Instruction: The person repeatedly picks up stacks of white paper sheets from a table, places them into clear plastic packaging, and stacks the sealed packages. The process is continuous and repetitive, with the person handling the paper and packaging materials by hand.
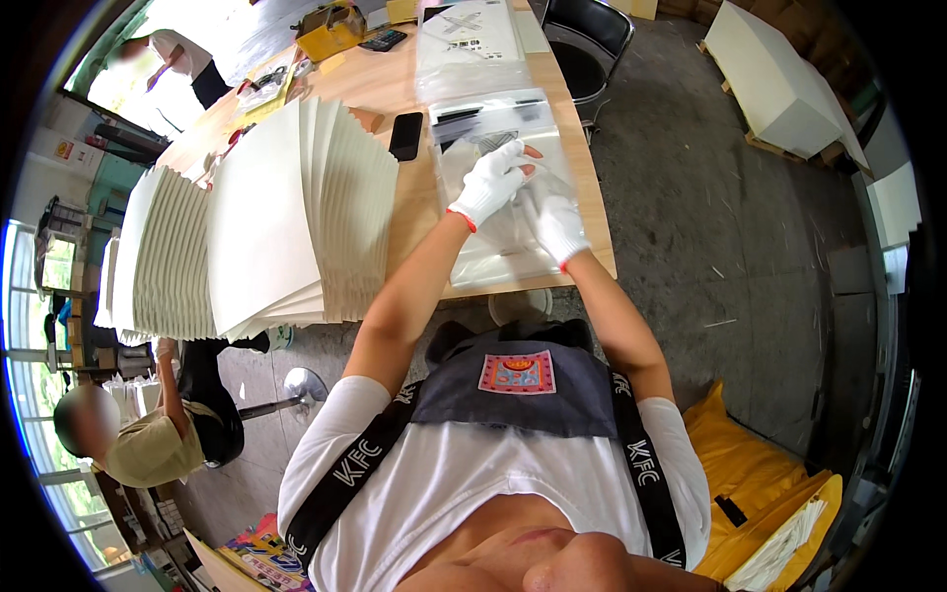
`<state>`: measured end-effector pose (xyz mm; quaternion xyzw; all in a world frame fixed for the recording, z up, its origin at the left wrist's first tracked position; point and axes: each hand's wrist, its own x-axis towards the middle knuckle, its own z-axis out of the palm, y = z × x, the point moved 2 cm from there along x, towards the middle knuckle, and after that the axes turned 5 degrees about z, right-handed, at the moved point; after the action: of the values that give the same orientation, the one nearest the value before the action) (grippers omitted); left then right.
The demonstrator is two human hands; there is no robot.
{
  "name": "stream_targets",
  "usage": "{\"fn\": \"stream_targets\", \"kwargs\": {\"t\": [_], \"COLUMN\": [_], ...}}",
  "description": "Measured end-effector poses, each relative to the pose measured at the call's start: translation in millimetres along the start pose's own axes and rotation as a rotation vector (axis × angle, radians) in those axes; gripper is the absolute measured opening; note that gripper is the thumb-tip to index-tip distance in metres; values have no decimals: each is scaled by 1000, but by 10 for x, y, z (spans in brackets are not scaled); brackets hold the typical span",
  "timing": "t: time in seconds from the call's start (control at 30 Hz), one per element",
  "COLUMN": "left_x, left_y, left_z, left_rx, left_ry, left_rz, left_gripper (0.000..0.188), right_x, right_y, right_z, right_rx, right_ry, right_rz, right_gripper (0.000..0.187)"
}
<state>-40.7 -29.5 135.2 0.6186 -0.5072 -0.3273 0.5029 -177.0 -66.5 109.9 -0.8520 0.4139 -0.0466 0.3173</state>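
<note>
A pile of clear plastic bags (513, 259) lies flat at the table's right end, in front of me. My left hand (488, 185), in a white glove with a red cuff and bare fingertips, is over its middle. Its thumb and forefinger are bent together at the film, seemingly pinching a bag. Close by on the right, my right hand (558, 225) rests low on the pile in a matching glove. Its fingers look veiled by film or blurred, so their grip is unclear.
Tall stacks of white folded sheets (261, 222) stand to the left. Beyond are a black phone (405, 136), a calculator (383, 39), a yellow box (330, 32) and a packaged white stack (473, 44). A black chair (589, 44) stands beside the table's right edge. Two people are at left.
</note>
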Motion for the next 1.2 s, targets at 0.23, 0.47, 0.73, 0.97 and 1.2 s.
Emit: {"fn": "stream_targets", "kwargs": {"t": [0.23,0.47,0.73,0.97,1.2], "left_x": [-66,-1135,-2684,-2811,-2912], "left_y": [299,635,680,592,646], "left_z": [-26,-303,-1064,-1313,-1324], "left_rx": [455,810,1105,1217,1153], "left_ry": [67,558,832,876,850], "left_rz": [193,647,671,419,369], "left_gripper": [25,53,28,31,31], "right_x": [1400,-331,-635,-213,-197], "right_y": [1156,-411,-1970,-2651,-2861], "right_z": [1431,-869,-254,289,221], "right_rx": [303,-392,154,-36,245], "right_ry": [77,-257,56,5,-103], "right_rz": [-573,-298,-1208,-1626,-1375], "right_gripper": [43,44,27,28,20]}}
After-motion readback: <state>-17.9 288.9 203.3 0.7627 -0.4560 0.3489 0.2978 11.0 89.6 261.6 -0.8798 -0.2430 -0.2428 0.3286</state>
